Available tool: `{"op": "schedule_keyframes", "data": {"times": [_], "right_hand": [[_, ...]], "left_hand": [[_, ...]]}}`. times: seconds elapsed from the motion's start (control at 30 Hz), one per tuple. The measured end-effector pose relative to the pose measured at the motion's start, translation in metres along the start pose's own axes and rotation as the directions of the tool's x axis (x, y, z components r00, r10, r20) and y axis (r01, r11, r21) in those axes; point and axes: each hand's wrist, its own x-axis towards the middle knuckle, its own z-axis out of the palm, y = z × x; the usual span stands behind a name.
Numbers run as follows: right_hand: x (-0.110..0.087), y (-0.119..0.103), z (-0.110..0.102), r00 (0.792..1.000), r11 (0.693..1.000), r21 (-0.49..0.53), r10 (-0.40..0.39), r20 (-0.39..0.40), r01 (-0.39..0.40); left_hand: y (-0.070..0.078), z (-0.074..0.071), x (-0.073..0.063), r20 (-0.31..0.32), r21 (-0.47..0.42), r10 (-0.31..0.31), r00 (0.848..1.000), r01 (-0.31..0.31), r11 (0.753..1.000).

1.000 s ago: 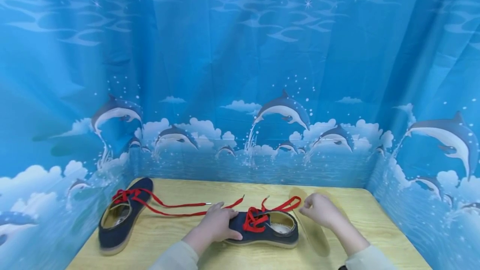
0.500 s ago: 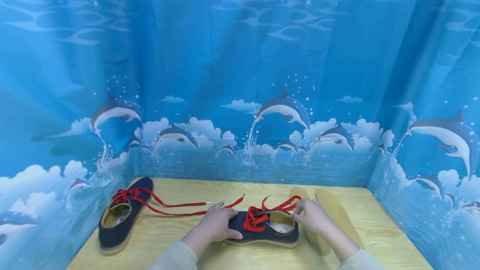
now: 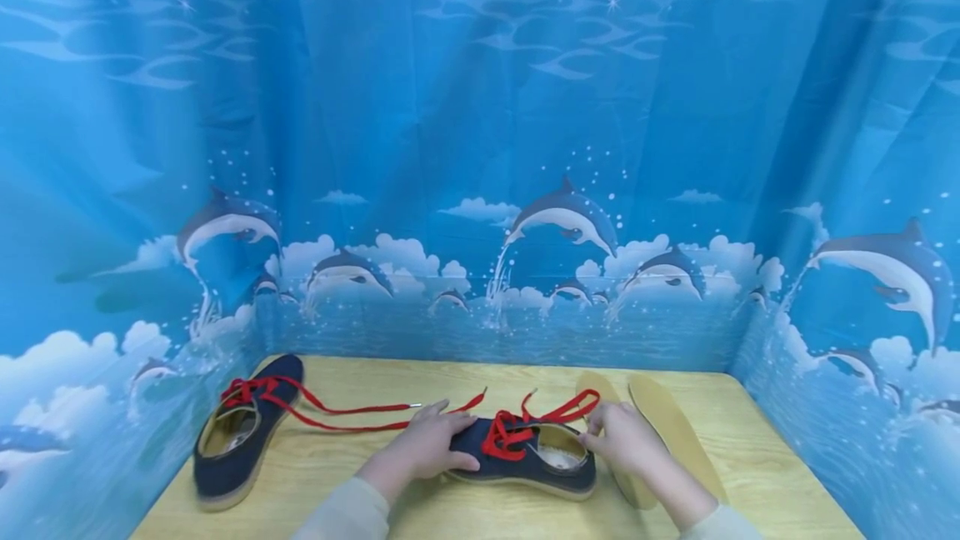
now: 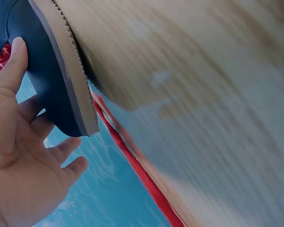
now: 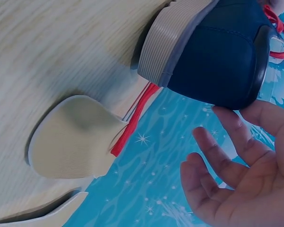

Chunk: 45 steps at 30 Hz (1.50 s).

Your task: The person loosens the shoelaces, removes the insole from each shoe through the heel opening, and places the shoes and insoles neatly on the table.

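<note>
A navy lace-up shoe (image 3: 551, 475) lies in the middle of the table, toe to the left. My left hand (image 3: 431, 442) grips its toe, thumb on the near side, fingers on the far side; the thumb rests on the dark upper (image 4: 47, 71) in the left wrist view. At the other end my right hand (image 3: 626, 437) pinches the back rim of the opening with thumb and index finger. Its other fingers are loosely bent below the heel (image 5: 217, 61) in the right wrist view. Red laces (image 3: 504, 438) are threaded through the shoe, a loop trailing behind it.
A matching navy shoe (image 3: 240, 457) stands at the left, its long red laces (image 3: 352, 411) stretched towards my left hand. Two tan insoles lie at the right: one insole (image 3: 596, 384) partly under my right hand, the other insole (image 3: 675, 427) beside it. A blue dolphin-print curtain (image 3: 480, 332) surrounds the table.
My right hand has moved left from over the insoles to the shoe's heel rim and pinches it. The shoe's heel end has shifted slightly nearer. My left hand stays on the toe.
</note>
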Motion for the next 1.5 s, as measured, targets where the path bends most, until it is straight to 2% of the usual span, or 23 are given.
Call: {"op": "schedule_keyframes", "data": {"times": [0.23,0.33,0.57,0.8,1.1,1.37,1.5], "right_hand": [[-0.006,-0.005,0.001,1.000,1.000,0.010,0.013,0.005,-0.013],[-0.008,-0.004,0.002,1.000,1.000,0.009,-0.002,0.000,0.002],[-0.010,-0.003,0.002,1.000,1.000,0.001,-0.013,-0.004,0.013],[-0.007,-0.003,-0.001,1.000,0.999,-0.016,0.030,-0.003,-0.030],[0.003,-0.004,0.002,0.999,1.000,-0.003,-0.022,-0.033,0.022],[0.005,0.000,0.009,0.997,0.995,0.062,-0.071,-0.013,0.072],[0.005,0.001,0.010,0.997,0.995,0.070,-0.072,0.001,0.071]], "left_hand": [[-0.007,0.001,0.005,0.042,-0.081,-0.016,0.999,0.019,0.996],[-0.008,-0.001,0.006,0.045,-0.087,-0.005,0.999,0.009,0.996],[-0.008,-0.002,0.006,0.045,-0.036,0.007,0.999,-0.005,0.999],[-0.002,-0.003,0.000,0.047,-0.006,-0.039,0.998,0.039,0.999],[0.000,0.003,-0.006,-0.007,0.089,-0.036,0.999,0.036,0.995],[0.003,0.005,-0.011,-0.043,0.129,-0.109,0.993,0.114,0.985],[0.000,0.006,-0.009,-0.063,0.125,-0.098,0.993,0.106,0.986]]}}
